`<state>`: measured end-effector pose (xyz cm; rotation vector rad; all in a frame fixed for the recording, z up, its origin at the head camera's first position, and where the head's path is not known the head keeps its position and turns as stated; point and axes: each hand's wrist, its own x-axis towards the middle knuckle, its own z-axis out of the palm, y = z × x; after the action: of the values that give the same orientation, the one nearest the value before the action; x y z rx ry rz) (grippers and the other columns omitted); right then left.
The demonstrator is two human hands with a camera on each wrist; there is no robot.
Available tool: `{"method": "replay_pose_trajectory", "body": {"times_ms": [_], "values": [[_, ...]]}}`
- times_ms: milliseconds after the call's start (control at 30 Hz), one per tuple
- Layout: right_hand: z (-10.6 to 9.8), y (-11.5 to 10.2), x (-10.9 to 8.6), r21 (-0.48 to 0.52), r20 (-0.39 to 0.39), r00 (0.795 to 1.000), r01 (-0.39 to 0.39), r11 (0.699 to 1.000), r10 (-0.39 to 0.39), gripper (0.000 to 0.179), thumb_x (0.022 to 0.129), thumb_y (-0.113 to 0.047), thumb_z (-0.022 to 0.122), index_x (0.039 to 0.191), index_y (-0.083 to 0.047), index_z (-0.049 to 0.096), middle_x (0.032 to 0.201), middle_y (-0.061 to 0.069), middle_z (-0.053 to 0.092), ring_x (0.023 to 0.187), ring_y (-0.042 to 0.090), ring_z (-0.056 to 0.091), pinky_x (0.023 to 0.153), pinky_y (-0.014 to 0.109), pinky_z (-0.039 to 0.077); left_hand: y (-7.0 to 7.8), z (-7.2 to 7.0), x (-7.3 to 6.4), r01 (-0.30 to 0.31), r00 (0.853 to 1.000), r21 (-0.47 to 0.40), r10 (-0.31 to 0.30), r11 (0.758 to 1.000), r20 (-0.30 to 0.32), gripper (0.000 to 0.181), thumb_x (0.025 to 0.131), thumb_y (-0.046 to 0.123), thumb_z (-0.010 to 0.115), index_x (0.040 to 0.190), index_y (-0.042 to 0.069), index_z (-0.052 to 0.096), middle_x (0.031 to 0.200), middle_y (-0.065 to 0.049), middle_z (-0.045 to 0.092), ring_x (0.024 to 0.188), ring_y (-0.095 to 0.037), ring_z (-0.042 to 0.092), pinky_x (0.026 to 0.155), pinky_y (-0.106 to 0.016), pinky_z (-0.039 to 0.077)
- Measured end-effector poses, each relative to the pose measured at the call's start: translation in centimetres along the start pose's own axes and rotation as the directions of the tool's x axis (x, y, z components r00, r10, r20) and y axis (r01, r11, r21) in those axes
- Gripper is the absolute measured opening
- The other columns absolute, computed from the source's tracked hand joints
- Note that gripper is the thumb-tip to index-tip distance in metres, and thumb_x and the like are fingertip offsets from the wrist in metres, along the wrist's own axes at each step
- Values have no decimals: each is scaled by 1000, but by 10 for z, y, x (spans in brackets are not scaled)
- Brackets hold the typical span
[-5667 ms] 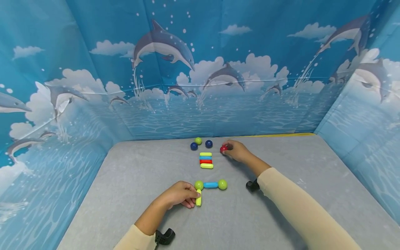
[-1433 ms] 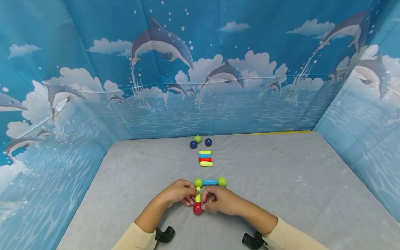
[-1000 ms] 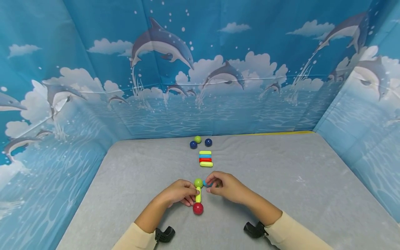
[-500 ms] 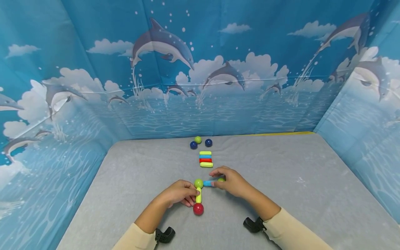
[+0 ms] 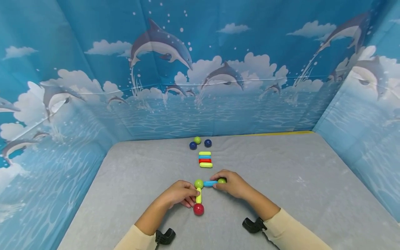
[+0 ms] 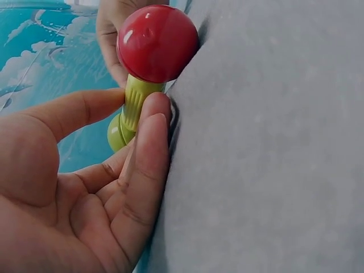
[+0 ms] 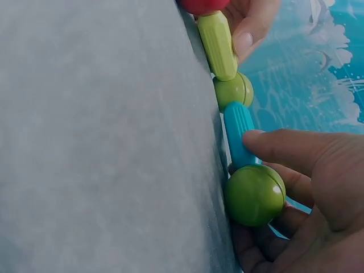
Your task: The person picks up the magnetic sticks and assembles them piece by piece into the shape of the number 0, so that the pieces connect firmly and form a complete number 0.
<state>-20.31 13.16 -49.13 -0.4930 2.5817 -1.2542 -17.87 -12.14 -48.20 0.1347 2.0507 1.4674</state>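
Note:
My left hand [image 5: 181, 194] pinches a yellow-green toy rod [image 6: 134, 102] between thumb and fingers. At the rod's near end sits a red ball [image 5: 198, 209], and a green ball [image 5: 198, 183] touches its far end. From that green ball a blue rod [image 5: 210, 183] runs right to a second green ball [image 7: 254, 195]. My right hand [image 5: 232, 184] holds the blue rod near this outer ball, thumb on the rod and fingers behind it. In the head view the hand partly covers the outer ball. Together the pieces form an L lying on the grey cloth.
Beyond the L lies a row of loose rods: yellow-green, blue, a red rod [image 5: 205, 160] and another yellow-green rod [image 5: 206, 165]. Two dark blue balls [image 5: 208, 143] and a green ball [image 5: 197, 140] stand behind them. A dolphin-print curtain [image 5: 200, 104] surrounds the grey table surface [image 5: 140, 166].
My right hand brought the red ball from the back right to the yellow-green rod's near end, let go, and moved up to grip the blue rod. The left hand stays on its rod.

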Motion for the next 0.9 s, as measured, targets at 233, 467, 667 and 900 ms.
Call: {"method": "replay_pose_trajectory", "body": {"times_ms": [233,467,667,900], "values": [[0,1,1,-8,4,1000,9,1000,-9,14,92,-21,75,106,-24,75,110,-5,69,106,15,59,97,42,49,-3,-8,1,-15,996,1,15,1000,-88,24,95,23,66,96,0,70,74,-3,65,56,-10,63,51,-23,53],[-1,1,1,9,13,1000,-8,1000,8,14,92,-23,75,106,-26,75,112,-5,69,106,15,58,96,41,48,-2,-19,6,-104,956,-13,97,994,-277,21,95,17,65,106,0,69,85,-8,70,69,-13,64,62,-27,53],[0,3,3,23,3,1000,-8,1000,8,15,93,-24,74,108,-27,76,116,-4,70,110,17,58,98,41,47,2,-30,17,-156,918,27,155,987,-364,30,94,20,67,121,8,71,101,-8,70,81,-20,63,67,-30,51],[1,4,3,24,-9,1000,-8,1000,8,15,92,-23,75,106,-28,76,118,-5,70,114,18,59,102,46,47,14,-37,38,-173,919,84,191,981,-344,29,96,21,67,122,12,72,108,-8,71,83,-24,62,66,-32,51]]}}
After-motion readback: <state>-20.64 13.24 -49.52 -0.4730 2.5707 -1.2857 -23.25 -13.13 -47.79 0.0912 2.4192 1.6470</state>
